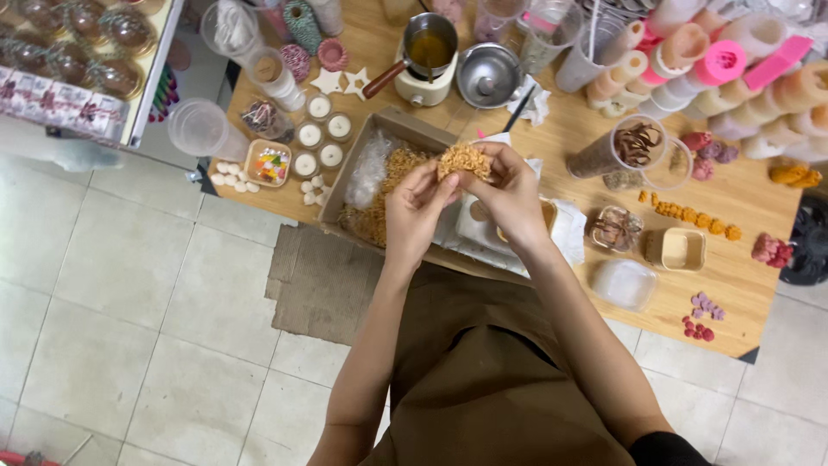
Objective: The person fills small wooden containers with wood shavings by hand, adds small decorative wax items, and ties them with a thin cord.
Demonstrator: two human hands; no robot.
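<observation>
Both hands hold a small clump of tan, crumbly dried material [465,160] above a wooden table [742,207]. My left hand [416,211] pinches the clump from the left, my right hand [511,197] wraps it from the right and behind. Just below them lies a shallow cardboard box [405,129] with more of the same tan material [388,194] and a clear plastic bag [371,168]. A white square mould [476,224] sits on white paper under my right hand.
On the table stand a small metal pot of amber liquid [429,47] on a white warmer, a metal bowl [488,76], several white tealight cups [319,134], clear plastic cups [200,128], pink and cream moulds [716,65], and small orange and red shapes [690,214]. Cardboard [323,280] lies on the tiled floor.
</observation>
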